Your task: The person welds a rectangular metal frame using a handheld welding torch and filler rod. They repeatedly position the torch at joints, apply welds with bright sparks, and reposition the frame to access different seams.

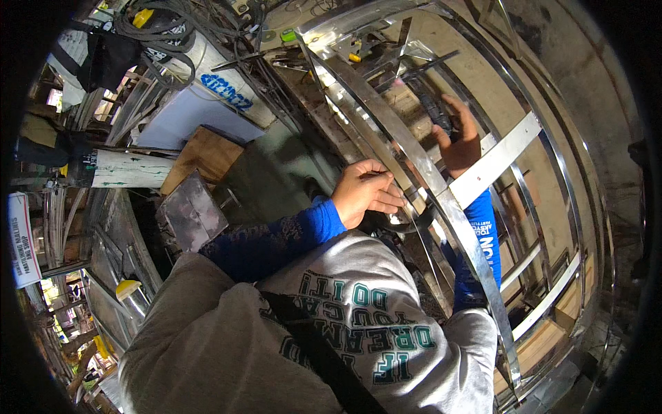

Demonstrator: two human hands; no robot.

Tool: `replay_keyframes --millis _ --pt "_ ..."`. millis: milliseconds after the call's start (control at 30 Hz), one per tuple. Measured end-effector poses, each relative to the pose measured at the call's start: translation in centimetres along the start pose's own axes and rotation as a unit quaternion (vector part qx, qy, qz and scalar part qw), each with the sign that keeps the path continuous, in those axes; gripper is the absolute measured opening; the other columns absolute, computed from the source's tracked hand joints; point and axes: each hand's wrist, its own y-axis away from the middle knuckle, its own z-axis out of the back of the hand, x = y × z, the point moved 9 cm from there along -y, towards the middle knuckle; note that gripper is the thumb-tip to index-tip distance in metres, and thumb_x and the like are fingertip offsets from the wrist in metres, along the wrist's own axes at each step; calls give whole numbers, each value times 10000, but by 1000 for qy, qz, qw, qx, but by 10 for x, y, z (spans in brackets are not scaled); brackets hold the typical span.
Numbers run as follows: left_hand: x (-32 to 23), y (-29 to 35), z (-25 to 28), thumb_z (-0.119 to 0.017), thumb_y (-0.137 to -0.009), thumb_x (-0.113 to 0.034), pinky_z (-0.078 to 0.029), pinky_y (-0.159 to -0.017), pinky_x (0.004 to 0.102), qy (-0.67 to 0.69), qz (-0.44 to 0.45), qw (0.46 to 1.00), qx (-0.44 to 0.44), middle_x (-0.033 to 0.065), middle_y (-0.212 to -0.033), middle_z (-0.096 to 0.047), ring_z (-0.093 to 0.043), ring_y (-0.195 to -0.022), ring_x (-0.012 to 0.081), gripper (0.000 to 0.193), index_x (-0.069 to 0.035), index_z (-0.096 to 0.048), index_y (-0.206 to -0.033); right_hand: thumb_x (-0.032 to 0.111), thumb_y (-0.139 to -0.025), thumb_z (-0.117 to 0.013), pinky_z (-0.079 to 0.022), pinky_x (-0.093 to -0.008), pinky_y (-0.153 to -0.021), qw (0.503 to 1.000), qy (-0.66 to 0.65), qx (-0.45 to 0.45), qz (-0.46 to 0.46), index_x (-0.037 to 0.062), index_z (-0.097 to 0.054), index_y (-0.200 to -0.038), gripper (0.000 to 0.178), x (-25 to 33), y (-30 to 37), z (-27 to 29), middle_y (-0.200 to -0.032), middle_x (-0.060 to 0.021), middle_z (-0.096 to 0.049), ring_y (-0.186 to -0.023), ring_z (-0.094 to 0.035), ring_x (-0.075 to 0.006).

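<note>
In front of me stands a shiny metal frame [393,127] of long bars joined by flat crosspieces. My left hand [369,194] is at its near side, fingers bent and pressed together close to a bar; anything between the fingertips is too small to make out. Reaching through the frame, my right hand [460,146] has its thumb and fingers apart. A dark, slim cylindrical tool [431,105] lies between them, and no firm grip on it shows. A flat pale crosspiece [498,162] passes over my right wrist.
Coiled dark cables [165,34] and a white cylinder with blue marks [231,76] are at the upper left. Below them are a brown wooden board [201,159] and a grey metal box [193,212]. Metal strips crowd the left side. Wooden pieces [541,341] lie under the frame at right.
</note>
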Motion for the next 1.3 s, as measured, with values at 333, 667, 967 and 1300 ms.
replay_keyframes --millis 333,667,967,1300 --pt "-7 -29 13 -543 -1061 1 -706 -727 430 -17 21 999 -29 179 -1162 -760 -815 -927 309 290 0 -560 -1350 -73 -924 -699 -498 -382 -1109 995 10 56 78 46 -550 -1518 624 37 -29 -42 -1446 -230 -657 -1338 -673 -352" --pt "8 -45 31 -598 -1131 -192 -672 -909 507 -95 -32 994 52 162 -1218 -728 -771 -1125 393 211 -99 -575 -1319 -102 -900 -684 -533 -402 -1082 996 -28 82 -4 47 -567 -1516 645 33 -28 -40 -1435 -215 -664 -1291 -696 -375" --pt "-11 -44 3 -696 -1086 -146 -702 -852 394 62 45 994 79 189 -1098 -772 -816 -1022 292 229 -138 -525 -1239 -92 -911 -669 -562 -429 -1074 996 -7 87 26 30 -609 -1473 578 37 -30 -45 -1443 -236 -683 -1308 -691 -431" --pt "-13 -50 3 -701 -1085 -159 -694 -934 451 22 -93 981 166 196 -1163 -757 -793 -1117 319 274 -140 -501 -1271 -69 -931 -664 -569 -458 -1079 992 -10 125 23 42 -593 -1490 575 33 -34 -60 -1464 -247 -669 -1303 -685 -454"
